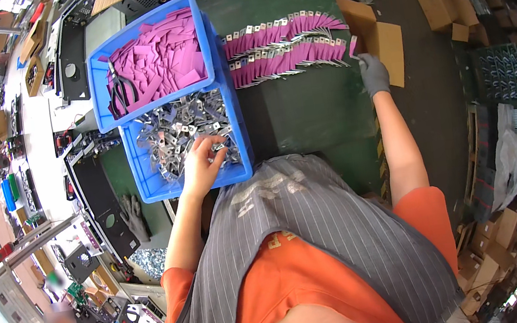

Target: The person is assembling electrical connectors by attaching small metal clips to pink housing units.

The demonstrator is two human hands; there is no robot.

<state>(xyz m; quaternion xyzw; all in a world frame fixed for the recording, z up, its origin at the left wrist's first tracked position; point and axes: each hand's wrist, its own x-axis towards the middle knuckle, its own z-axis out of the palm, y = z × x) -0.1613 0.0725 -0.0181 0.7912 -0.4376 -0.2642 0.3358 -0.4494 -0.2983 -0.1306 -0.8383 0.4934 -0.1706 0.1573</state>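
My bare left hand (pixel 202 162) reaches into a blue bin (pixel 132 171) of small loose metal brackets (pixel 167 134). Its fingers are curled but apart from the thumb, over the brackets, with none clearly gripped. A grey glove covers my right hand (pixel 375 74), whose fingertips pinch a pink strip (pixel 353 45) with a metal piece at its lower end. That strip stands by the right end of two rows of pink strips (pixel 287 58) fitted with metal brackets, lying on the green table (pixel 304 113).
Behind the bracket bin, a second blue bin (pixel 153 103) holds loose pink pieces (pixel 159 53) and black-handled pliers (pixel 122 91). An open cardboard box (pixel 391 52) stands beyond the table's right edge. A grey glove (pixel 134 217) lies at the left.
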